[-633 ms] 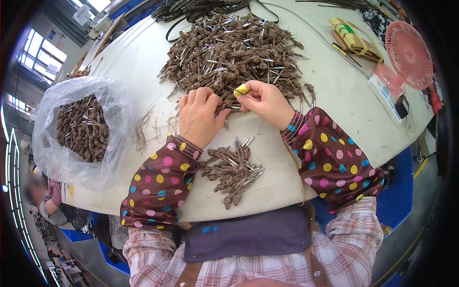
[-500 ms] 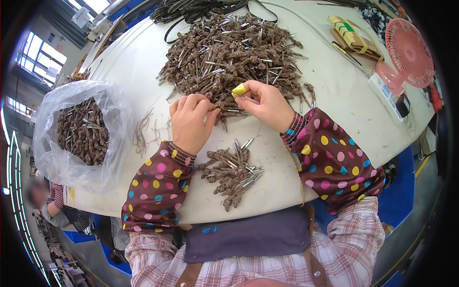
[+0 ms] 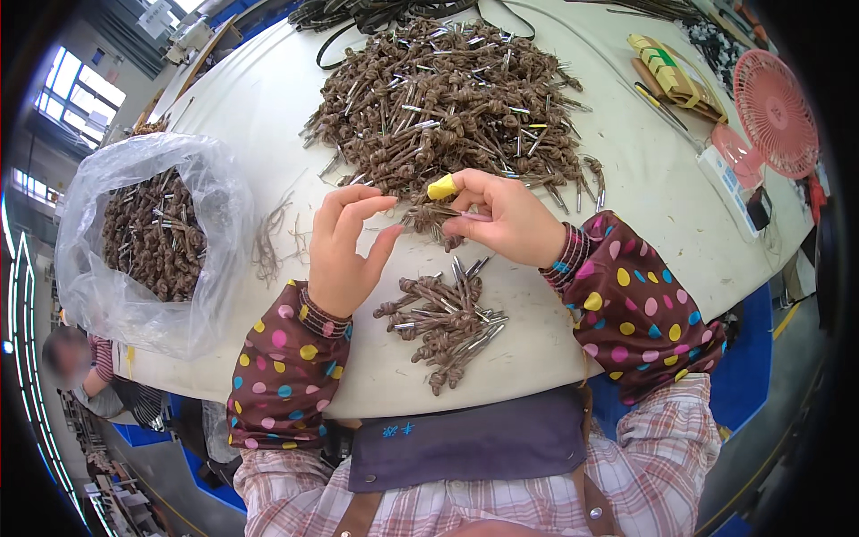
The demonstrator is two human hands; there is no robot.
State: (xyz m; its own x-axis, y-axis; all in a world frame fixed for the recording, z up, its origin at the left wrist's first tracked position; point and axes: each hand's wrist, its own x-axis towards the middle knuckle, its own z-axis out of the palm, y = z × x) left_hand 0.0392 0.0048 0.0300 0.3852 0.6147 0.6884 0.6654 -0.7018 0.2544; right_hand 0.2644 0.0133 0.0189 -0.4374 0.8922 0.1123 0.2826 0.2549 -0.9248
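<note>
A large heap of brown knotted cords with silvery tips point(image 3: 447, 107) rises at the far middle of the table. In front of its near edge my right hand point(image 3: 514, 219), a yellow cover on one finger, pinches a brown knotted cord point(image 3: 428, 217); its far end is hard to tell from the heap. My left hand point(image 3: 344, 251) is just left of that cord, thumb and fingers spread, holding nothing. Nearer to me lies a small pile of the same knotted cords point(image 3: 447, 327), most tips pointing right or away.
On the left stands a clear plastic bag point(image 3: 228, 224) with more knotted cords inside. Loose brown threads point(image 3: 268, 242) lie beside it. Rightward are a pink fan point(image 3: 774, 112), a white power strip point(image 3: 727, 192), a screwdriver-like tool point(image 3: 658, 105) and a yellow-wrapped bundle point(image 3: 680, 76).
My left hand has opened and drawn back from the heap toward me. My right hand has come slightly nearer and right, still pinching. The view has shifted a little.
</note>
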